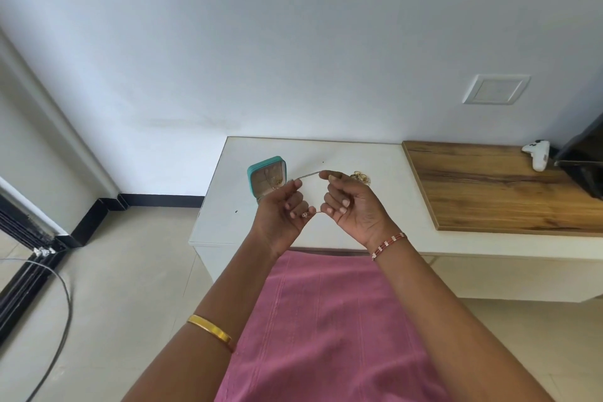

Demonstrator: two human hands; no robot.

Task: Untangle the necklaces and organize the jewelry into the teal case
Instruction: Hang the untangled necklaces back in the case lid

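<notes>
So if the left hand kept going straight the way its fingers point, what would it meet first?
Most likely the open teal case, just beyond the left hand, which pinches a thin chain with the right hand. Depth is unclear, so it might pass above it.

I can't read any text, label, brand, number or sign here: nothing legible on the teal case (pixel 268 177), the game controller (pixel 537 153) or the wall plate (pixel 496 89).
</notes>
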